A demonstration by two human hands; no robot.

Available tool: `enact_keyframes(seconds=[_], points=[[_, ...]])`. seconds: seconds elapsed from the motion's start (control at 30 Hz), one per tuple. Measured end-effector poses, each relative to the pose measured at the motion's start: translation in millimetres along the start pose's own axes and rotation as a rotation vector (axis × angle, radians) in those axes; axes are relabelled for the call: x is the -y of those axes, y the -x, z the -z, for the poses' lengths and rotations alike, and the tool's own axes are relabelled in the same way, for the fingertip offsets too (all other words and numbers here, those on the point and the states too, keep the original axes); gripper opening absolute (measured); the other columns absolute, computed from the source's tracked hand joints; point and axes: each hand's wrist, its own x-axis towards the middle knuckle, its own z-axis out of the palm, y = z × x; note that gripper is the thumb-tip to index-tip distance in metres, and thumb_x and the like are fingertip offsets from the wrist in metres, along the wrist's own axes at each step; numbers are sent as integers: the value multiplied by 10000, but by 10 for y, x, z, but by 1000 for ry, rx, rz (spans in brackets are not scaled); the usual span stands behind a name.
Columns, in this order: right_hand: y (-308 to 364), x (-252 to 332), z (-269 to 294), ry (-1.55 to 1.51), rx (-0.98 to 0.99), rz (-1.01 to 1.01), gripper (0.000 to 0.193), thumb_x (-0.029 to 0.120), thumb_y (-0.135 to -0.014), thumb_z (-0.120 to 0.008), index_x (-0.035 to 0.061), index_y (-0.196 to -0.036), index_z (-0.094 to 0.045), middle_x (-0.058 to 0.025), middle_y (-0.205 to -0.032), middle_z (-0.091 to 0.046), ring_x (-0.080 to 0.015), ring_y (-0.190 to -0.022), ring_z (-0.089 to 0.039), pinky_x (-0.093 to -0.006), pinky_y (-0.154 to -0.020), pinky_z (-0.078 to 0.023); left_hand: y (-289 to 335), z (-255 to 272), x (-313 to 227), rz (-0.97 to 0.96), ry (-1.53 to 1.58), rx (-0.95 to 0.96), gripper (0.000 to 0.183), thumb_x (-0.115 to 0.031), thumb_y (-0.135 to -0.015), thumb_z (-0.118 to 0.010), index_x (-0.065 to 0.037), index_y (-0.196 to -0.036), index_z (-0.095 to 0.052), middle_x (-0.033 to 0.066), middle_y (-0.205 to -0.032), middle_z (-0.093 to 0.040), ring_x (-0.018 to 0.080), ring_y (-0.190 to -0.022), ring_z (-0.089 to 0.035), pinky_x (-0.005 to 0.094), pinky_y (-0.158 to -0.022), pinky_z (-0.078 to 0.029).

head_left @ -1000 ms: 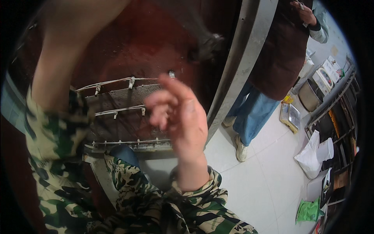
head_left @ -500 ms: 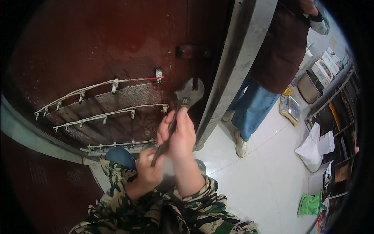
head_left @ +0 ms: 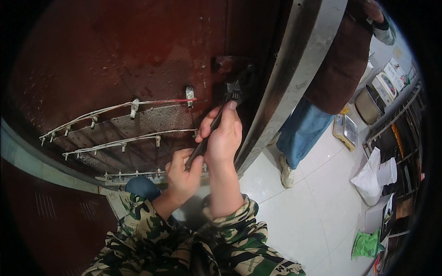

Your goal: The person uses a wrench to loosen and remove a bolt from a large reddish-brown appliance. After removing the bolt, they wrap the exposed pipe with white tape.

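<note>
1. Dark-red panel (head_left: 138, 50) fills the far left, wires (head_left: 115, 106) strung across it.
2. Up goes the wrench (head_left: 200, 148), head now beside the far bracket (head_left: 230, 64) (touching? can't tell).
3. Left hand (head_left: 184, 179) curls round its near end, right hand (head_left: 224, 138) closes round the shaft: both share the grip.
</note>
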Motion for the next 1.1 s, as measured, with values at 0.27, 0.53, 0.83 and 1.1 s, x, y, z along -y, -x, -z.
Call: enact_keyframes(seconds=[0.27, 0.53, 0.83, 1.1], points=[[-28, 80, -44, -55, 35, 25, 510, 456, -1102, -322, 31, -878, -493, -81, -553, -500, -152, -441, -473, -290, -433, -435, -125, 20, -13, -96, -6, -35, 212, -53, -906, -716, 65, -1040, -600, 168, -864, -743, 229, -727, -742, 330, -669, -567], [-29, 162, -13, -52, 61, -3, 504, 442, -1101, -337, 26, -862, -491, -82, -553, -500, -154, -448, -477, -302, -433, -449, -95, 48, -110, 17, 94, 42, 197, -61, -927, -692, 46, -1056, -589, 136, -864, -727, 159, -753, -694, 302, -689, -541], [-36, 204, -60, -61, 54, -37, 477, 466, -1086, -387, 46, -883, -491, -102, -566, -513, -197, -439, -489, -326, -446, -459, -296, 194, -448, 240, 41, 194, 121, -110, -980, -620, 11, -978, -635, 83, -670, -640, 107, -591, -587, 311, -566, -468], [-63, 246, -24, -65, 86, -103, 483, 477, -1084, -392, 32, -927, -498, -101, -591, -561, -192, -458, -539, -319, -472, -499, -366, 228, -478, 72, -407, 274, 141, -128, -983, -609, 9, -1013, -615, 190, -707, -640, 326, -608, -660, 381, -585, -480]])
